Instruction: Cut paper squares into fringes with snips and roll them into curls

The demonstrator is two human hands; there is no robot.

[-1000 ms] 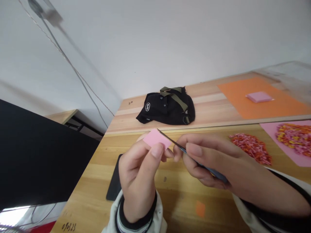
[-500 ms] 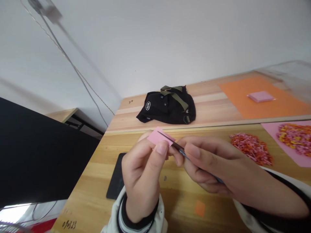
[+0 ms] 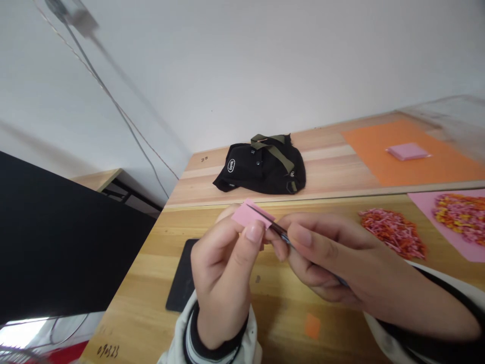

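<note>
My left hand (image 3: 227, 268) is closed, pinching a small pink square of paper (image 3: 245, 214) between thumb and fingers. My right hand (image 3: 329, 253) grips a pair of slim, dark, pointed tweezers (image 3: 279, 230), thumb on top and fingers beneath. Their thin tip lies across the upper right part of the pink paper. Most of the tool's body is hidden in the right hand. Both hands are close together above the wooden table (image 3: 147, 273). Below them, a small orange paper square (image 3: 312, 326) lies flat on the tabletop.
To the right are a heap of pink and orange paper bits (image 3: 393, 233) and a pink sheet (image 3: 424, 207) bearing a mixed pile. Behind sit a black bag (image 3: 242, 172) and an orange sheet (image 3: 364, 146) with a pink paper stack (image 3: 408, 151). A black tablet-like slab (image 3: 180, 283) lies left.
Almost nothing differs. Both hands, with the paper and the tweezers, have shifted only very slightly in view.
</note>
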